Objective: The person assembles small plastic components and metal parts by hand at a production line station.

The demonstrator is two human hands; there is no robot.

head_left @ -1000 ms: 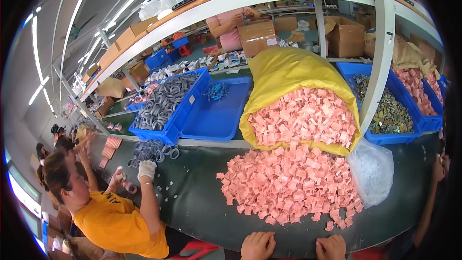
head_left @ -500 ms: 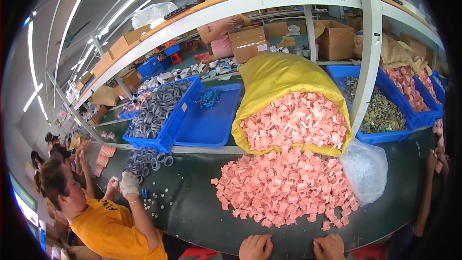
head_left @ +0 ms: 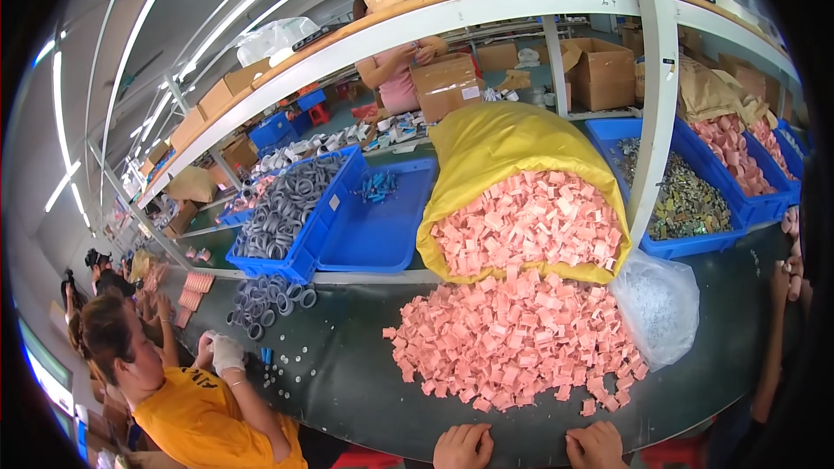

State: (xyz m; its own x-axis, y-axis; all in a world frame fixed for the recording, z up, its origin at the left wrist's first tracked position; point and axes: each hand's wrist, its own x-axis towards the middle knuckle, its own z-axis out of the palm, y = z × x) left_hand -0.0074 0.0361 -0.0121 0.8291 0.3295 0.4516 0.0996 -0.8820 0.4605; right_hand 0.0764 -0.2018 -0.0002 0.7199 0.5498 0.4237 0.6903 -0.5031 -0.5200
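At the near edge of the dark green table, my left hand rests with nothing in it. Its fingers lie on the table edge, and the thumb points toward the right. My right hand rests the same way a short distance to the right, also holding nothing. Just beyond both hands spreads a large heap of small pink plastic parts. More of these parts spill from the mouth of a yellow sack lying behind the heap. Neither hand touches the pink parts.
A clear plastic bag lies right of the heap. Blue bins hold grey rings and small metallic parts. A shallow blue tray stands left of the sack. A co-worker in yellow sits at left; a white post rises behind.
My hands have stayed in place. The co-worker at left has drawn the gloved hand down and back from the grey rings. My view has shifted slightly.
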